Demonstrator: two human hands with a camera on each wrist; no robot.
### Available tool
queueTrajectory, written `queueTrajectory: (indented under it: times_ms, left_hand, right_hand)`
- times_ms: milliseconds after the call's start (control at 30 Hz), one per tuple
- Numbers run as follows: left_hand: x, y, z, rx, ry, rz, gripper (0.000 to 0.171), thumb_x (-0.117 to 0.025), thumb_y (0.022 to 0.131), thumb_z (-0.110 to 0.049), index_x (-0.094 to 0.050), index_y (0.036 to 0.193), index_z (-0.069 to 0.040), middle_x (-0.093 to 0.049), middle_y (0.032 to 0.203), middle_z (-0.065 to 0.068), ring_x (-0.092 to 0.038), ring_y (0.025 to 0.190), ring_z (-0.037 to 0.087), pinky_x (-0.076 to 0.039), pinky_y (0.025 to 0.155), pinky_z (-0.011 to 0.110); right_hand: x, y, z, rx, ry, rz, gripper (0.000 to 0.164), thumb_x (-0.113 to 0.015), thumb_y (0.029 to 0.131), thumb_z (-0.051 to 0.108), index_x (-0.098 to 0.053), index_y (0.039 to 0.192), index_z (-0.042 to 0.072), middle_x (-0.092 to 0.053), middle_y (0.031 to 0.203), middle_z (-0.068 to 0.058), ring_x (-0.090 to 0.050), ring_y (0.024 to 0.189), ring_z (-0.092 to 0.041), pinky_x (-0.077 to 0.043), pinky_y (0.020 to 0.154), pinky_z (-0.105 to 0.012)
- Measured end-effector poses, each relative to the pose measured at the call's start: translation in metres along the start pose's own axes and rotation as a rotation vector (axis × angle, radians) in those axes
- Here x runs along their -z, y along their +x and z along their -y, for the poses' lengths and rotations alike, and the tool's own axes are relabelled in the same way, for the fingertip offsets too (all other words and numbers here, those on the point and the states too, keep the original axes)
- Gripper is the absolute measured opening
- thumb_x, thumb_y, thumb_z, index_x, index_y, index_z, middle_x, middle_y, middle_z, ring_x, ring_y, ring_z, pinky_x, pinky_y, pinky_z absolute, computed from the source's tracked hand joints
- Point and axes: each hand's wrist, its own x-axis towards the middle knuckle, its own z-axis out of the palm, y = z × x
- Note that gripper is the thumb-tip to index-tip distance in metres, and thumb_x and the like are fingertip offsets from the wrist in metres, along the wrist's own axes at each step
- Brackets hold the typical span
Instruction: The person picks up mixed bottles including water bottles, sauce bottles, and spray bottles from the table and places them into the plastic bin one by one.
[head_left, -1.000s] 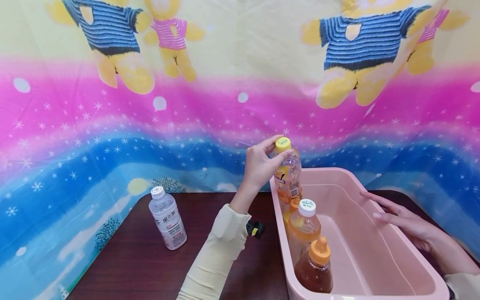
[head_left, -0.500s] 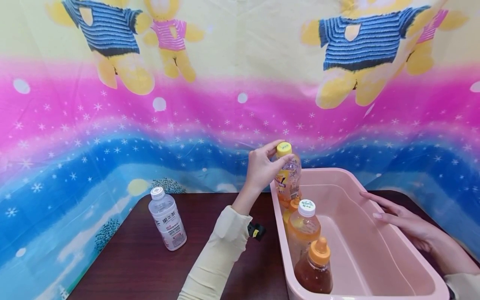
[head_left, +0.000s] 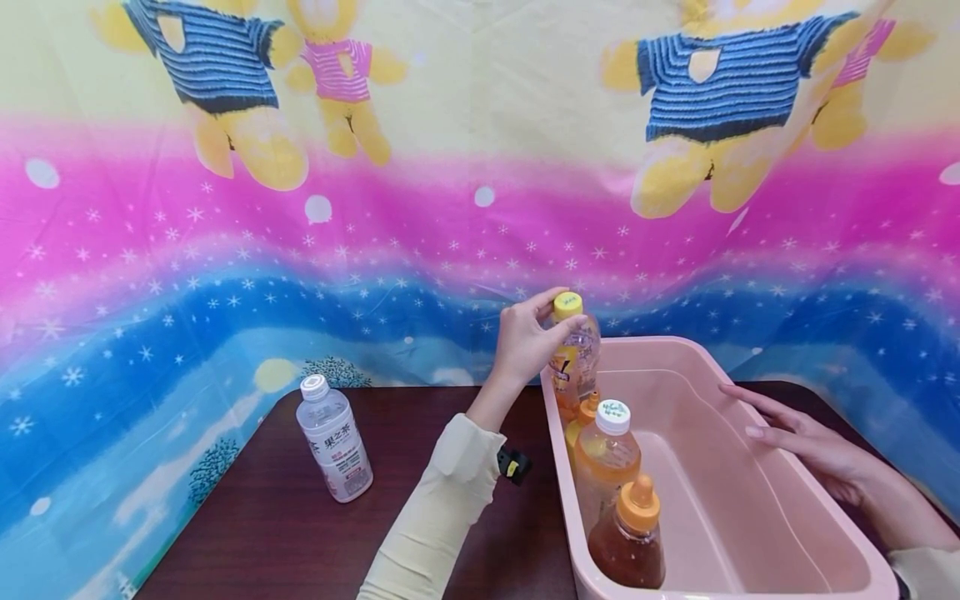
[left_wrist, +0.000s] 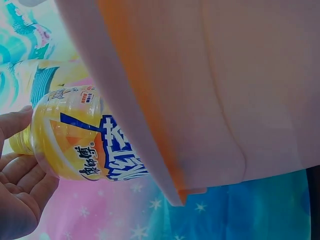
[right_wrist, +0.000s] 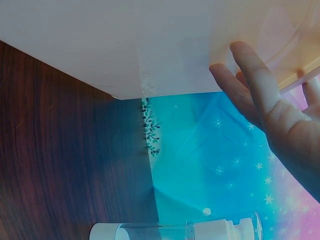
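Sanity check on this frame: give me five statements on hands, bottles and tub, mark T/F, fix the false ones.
1. The left hand grips the yellow-capped bottle near its top. True.
2. The brown-liquid bottle in the pink tub has an orange top. True.
3. Every bottle is inside the pink tub. False: a lone bottle stands on the table.
4. The right hand is gripping a bottle. False: it lies at the tub's rim, holding no bottle.
5. In the head view, the brown-liquid bottle stands by the tub's right wall. False: by its left wall.
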Motion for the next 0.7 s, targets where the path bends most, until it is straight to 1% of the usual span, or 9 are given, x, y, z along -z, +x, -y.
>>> queueTrajectory:
  times_ms: [100, 267, 333, 433, 567, 700]
  left_hand:
    - [-0.001, 0.0, 0.002, 0.008, 0.004, 0.002, 0.043, -0.071, 0.079, -0.022, -0.061, 0.118, -0.007, -0.064, 0.111, 0.009, -0.06, 0.102, 0.013, -0.051, 0.08, 0.024]
    - [-0.004, -0.001, 0.003, 0.009, 0.024, 0.012, 0.042, -0.071, 0.079, -0.021, -0.062, 0.117, -0.007, -0.065, 0.11, 0.009, -0.062, 0.101, 0.014, -0.052, 0.079, 0.029]
    - [-0.006, -0.001, 0.004, 0.016, 0.036, 0.019, 0.042, -0.071, 0.079, -0.022, -0.062, 0.117, -0.008, -0.065, 0.11, 0.008, -0.062, 0.1, 0.014, -0.053, 0.078, 0.029]
    - [-0.007, -0.001, 0.006, 0.03, 0.051, 0.03, 0.041, -0.071, 0.079, -0.023, -0.062, 0.117, -0.009, -0.066, 0.109, 0.007, -0.063, 0.098, 0.013, -0.053, 0.075, 0.024]
    - [-0.008, -0.002, 0.009, 0.049, 0.06, 0.046, 0.042, -0.071, 0.079, -0.023, -0.062, 0.118, -0.01, -0.066, 0.109, 0.007, -0.063, 0.097, 0.013, -0.051, 0.074, 0.018]
    - [-0.01, -0.003, 0.012, 0.067, 0.05, 0.054, 0.042, -0.07, 0.08, -0.024, -0.062, 0.118, -0.01, -0.066, 0.109, 0.007, -0.063, 0.098, 0.013, -0.052, 0.077, 0.025]
  right_hand:
    - [0.0, 0.0, 0.0, 0.0, 0.002, 0.003, 0.053, -0.028, 0.1, 0.012, -0.022, 0.141, 0.044, -0.049, 0.126, 0.021, -0.058, 0.107, -0.024, -0.045, 0.08, -0.055]
    - [0.0, 0.0, 0.0, 0.001, 0.009, 0.007, 0.053, -0.028, 0.1, 0.011, -0.022, 0.141, 0.044, -0.049, 0.126, 0.021, -0.058, 0.107, -0.026, -0.044, 0.079, -0.057]
    - [0.0, 0.0, 0.0, -0.005, 0.018, 0.01, 0.053, -0.028, 0.101, 0.011, -0.023, 0.141, 0.045, -0.05, 0.125, 0.02, -0.059, 0.106, -0.028, -0.044, 0.078, -0.057]
    - [0.0, 0.0, 0.001, -0.016, 0.028, 0.012, 0.053, -0.027, 0.101, 0.011, -0.025, 0.139, 0.047, -0.052, 0.125, 0.018, -0.059, 0.106, -0.029, -0.043, 0.078, -0.058]
    - [0.001, 0.0, 0.0, -0.012, 0.021, 0.012, 0.053, -0.027, 0.101, 0.011, -0.024, 0.14, 0.046, -0.051, 0.125, 0.019, -0.058, 0.106, -0.028, -0.043, 0.078, -0.058]
    - [0.001, 0.0, 0.001, -0.02, 0.035, 0.016, 0.053, -0.027, 0.101, 0.011, -0.026, 0.139, 0.047, -0.052, 0.125, 0.017, -0.058, 0.106, -0.03, -0.043, 0.078, -0.058]
